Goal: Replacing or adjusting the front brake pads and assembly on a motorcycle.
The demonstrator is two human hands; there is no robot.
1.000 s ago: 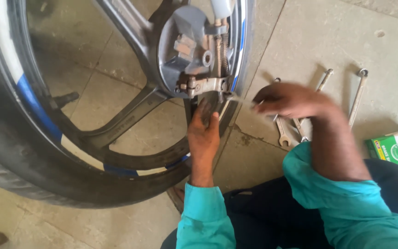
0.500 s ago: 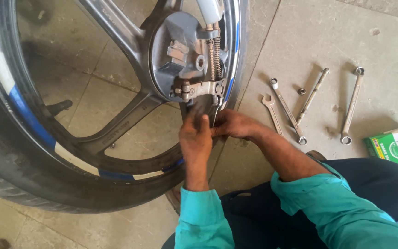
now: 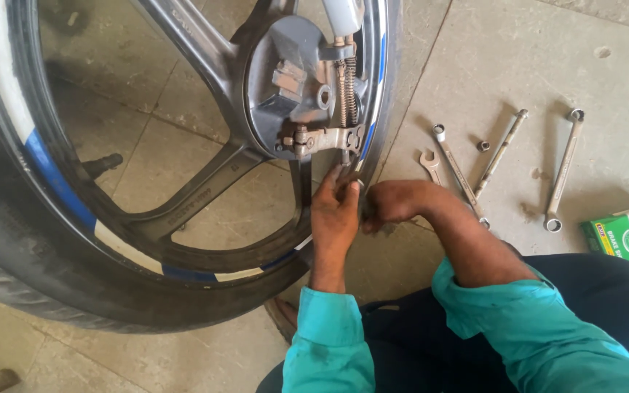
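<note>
Concrete floor [image 3: 518, 65], wheel upright: left hand [image 3: 333, 215] and right hand [image 3: 387, 202], fingers pinched shut on the brake rod end [image 3: 345, 156] under the drum's brake arm [image 3: 322, 138]; greasy grip may slip, pinching fingers against the rim.

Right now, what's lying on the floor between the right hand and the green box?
In the head view, several spanners and a small socket lie on the floor between the right hand and the green box.

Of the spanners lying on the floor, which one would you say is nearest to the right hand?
The short open-ended spanner, leftmost of them, just beyond the right hand; the longer ring spanners lie farther right.
</note>
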